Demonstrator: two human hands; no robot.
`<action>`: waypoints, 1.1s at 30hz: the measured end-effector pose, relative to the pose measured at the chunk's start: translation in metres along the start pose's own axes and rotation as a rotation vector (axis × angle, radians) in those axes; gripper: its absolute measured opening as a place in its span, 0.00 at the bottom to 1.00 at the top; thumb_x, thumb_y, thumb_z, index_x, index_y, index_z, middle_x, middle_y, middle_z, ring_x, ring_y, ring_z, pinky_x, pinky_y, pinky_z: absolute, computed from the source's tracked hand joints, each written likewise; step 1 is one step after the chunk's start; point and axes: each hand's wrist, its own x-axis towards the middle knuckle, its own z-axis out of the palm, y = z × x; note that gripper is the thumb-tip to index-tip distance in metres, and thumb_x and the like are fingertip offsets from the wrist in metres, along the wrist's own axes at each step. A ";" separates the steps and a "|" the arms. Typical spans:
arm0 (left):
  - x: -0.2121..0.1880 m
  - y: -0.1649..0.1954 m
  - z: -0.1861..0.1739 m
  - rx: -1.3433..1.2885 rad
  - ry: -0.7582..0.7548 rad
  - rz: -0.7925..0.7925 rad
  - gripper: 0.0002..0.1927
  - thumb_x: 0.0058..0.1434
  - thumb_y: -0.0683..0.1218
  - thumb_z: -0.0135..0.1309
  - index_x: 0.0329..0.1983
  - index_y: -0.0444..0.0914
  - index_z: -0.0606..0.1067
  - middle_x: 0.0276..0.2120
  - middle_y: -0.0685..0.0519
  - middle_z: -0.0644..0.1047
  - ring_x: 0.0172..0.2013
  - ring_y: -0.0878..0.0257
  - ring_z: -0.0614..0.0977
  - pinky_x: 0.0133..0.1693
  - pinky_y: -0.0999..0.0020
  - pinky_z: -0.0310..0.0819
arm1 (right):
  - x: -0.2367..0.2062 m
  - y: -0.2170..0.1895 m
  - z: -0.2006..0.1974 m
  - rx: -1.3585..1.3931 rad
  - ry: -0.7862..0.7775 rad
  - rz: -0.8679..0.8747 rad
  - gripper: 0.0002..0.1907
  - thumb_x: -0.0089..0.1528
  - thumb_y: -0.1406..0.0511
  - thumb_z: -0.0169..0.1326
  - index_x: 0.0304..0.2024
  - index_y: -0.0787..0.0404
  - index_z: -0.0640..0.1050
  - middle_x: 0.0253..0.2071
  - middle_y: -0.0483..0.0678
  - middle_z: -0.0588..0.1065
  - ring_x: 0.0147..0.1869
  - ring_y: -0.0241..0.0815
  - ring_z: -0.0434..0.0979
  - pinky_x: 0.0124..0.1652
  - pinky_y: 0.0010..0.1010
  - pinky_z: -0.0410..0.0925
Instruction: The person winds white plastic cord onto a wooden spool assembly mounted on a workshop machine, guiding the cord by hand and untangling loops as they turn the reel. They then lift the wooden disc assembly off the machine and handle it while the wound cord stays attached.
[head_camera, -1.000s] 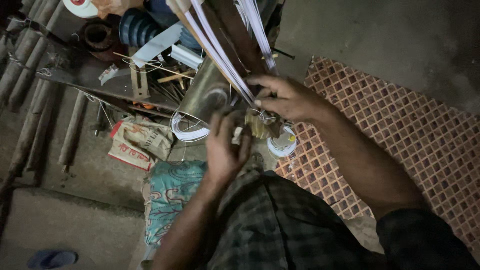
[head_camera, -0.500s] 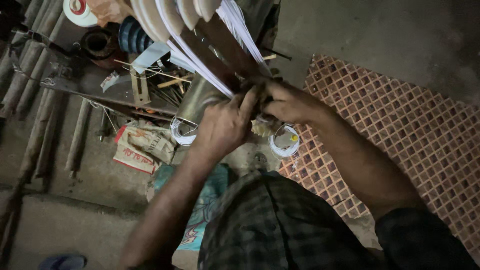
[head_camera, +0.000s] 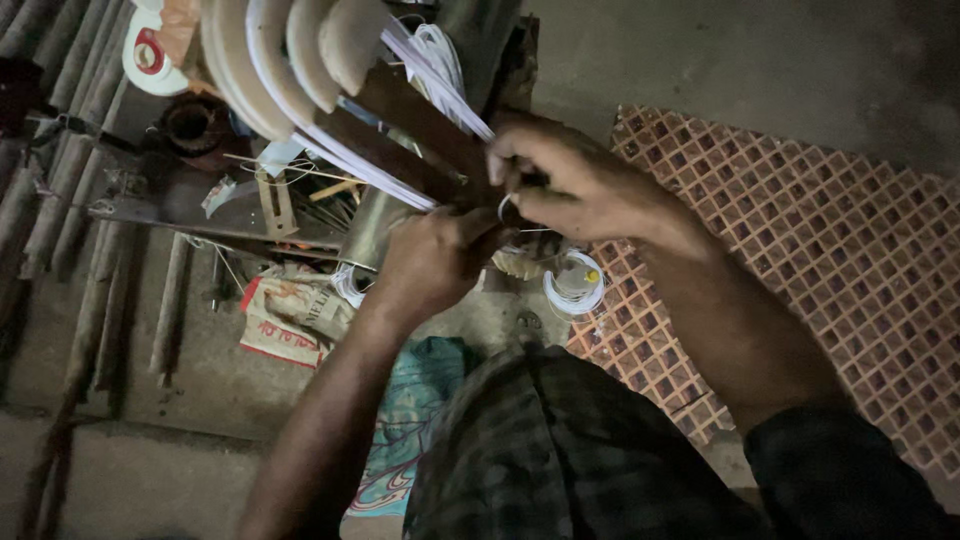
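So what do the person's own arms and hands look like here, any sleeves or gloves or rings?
Both hands are bare, with no gloves: the left hand and the right hand. The left forearm is uncovered. A dark sleeve covers the right upper arm. The dim light hides any ring or watch.

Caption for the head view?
Left hand and right hand meet on white strips over a cluttered floor.
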 end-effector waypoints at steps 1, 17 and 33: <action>0.001 0.002 0.001 -0.018 0.022 0.013 0.12 0.65 0.51 0.58 0.47 0.43 0.82 0.41 0.47 0.83 0.35 0.48 0.86 0.36 0.53 0.79 | 0.000 0.000 -0.001 0.011 0.007 0.003 0.14 0.62 0.78 0.51 0.48 0.64 0.70 0.47 0.50 0.70 0.49 0.40 0.75 0.48 0.31 0.75; 0.005 0.001 0.010 -0.028 -0.042 0.035 0.11 0.62 0.47 0.61 0.47 0.43 0.80 0.47 0.46 0.82 0.35 0.46 0.85 0.33 0.52 0.78 | 0.008 -0.051 -0.016 -0.286 0.080 -0.149 0.18 0.56 0.78 0.56 0.48 0.62 0.74 0.56 0.57 0.68 0.55 0.49 0.75 0.49 0.31 0.77; 0.000 -0.006 0.009 -0.059 -0.093 -0.052 0.11 0.61 0.47 0.61 0.45 0.41 0.79 0.36 0.47 0.83 0.36 0.47 0.85 0.35 0.51 0.78 | 0.029 -0.097 -0.047 -0.922 0.080 -0.240 0.16 0.61 0.68 0.69 0.50 0.58 0.81 0.44 0.47 0.77 0.45 0.40 0.77 0.38 0.27 0.73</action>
